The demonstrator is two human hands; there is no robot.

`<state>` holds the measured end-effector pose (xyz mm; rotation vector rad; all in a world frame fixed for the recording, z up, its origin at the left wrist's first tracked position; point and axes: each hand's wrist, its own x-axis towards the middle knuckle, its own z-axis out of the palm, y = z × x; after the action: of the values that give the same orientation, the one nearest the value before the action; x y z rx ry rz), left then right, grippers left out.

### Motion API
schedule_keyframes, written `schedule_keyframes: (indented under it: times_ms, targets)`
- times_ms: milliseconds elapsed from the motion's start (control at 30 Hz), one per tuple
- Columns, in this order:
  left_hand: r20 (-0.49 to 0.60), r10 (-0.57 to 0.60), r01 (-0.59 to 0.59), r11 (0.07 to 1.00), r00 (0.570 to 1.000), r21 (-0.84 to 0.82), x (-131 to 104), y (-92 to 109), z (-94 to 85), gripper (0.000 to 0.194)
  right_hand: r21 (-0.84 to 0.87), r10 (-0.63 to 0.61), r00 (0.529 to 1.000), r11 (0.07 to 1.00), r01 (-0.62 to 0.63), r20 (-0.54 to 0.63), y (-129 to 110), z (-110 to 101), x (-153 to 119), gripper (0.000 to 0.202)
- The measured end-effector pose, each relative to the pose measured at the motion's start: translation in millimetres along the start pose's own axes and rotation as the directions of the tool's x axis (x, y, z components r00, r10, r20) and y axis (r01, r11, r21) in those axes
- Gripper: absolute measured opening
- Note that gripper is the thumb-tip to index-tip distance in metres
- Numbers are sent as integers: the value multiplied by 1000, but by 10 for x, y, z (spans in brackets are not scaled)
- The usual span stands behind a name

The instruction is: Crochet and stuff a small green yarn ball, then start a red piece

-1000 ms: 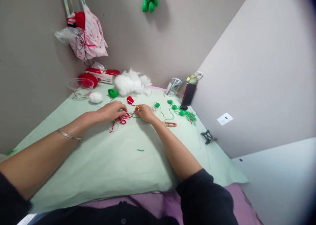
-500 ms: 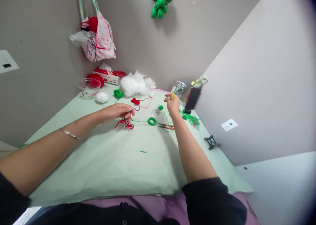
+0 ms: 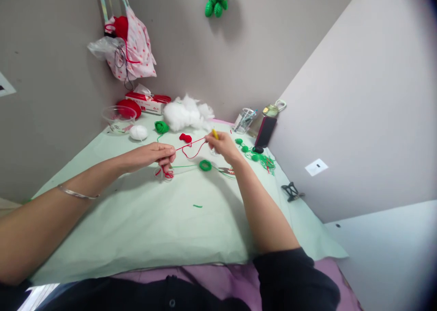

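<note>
A taut red yarn strand [image 3: 189, 144] runs between my two hands above the table. My left hand [image 3: 160, 155] pinches its left end, fingers closed. Beneath those fingers is a tangle of red and white yarn [image 3: 166, 175], partly hidden by the hand. My right hand [image 3: 221, 146] is closed around a yellow-handled crochet hook [image 3: 215, 134], whose tip I cannot make out, and the strand reaches its fingertips. Behind the strand lies a small red knitted piece [image 3: 185, 138]. A green yarn ring [image 3: 205, 165] and scissors [image 3: 226, 170] lie below my right hand.
At the back are white stuffing [image 3: 186, 114], a tissue box [image 3: 145, 104], a clear bowl [image 3: 119, 119] and yarn balls in green [image 3: 161, 127] and white [image 3: 138, 132]. Green scraps [image 3: 268, 163], a phone [image 3: 266, 132] and a clear cup [image 3: 245, 121] stand or lie to the right.
My right hand has moved left and slightly down, nearer my left hand, and now has the red yarn at its fingertips. The strand is stretched between both hands. The view has shifted slightly.
</note>
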<state>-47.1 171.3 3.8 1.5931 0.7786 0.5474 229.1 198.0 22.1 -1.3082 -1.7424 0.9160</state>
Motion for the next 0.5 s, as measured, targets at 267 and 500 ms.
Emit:
schedule_keyframes:
  times_ms: [267, 500]
  targets:
    - [63, -15, 20, 997, 998, -75, 24, 18, 137, 33, 4, -24, 994, 1000, 25, -109, -168, 53, -126, 36]
    - [67, -53, 60, 993, 996, -99, 13, -16, 123, 32, 67, 118, 991, 990, -123, 68, -138, 169, -187, 34]
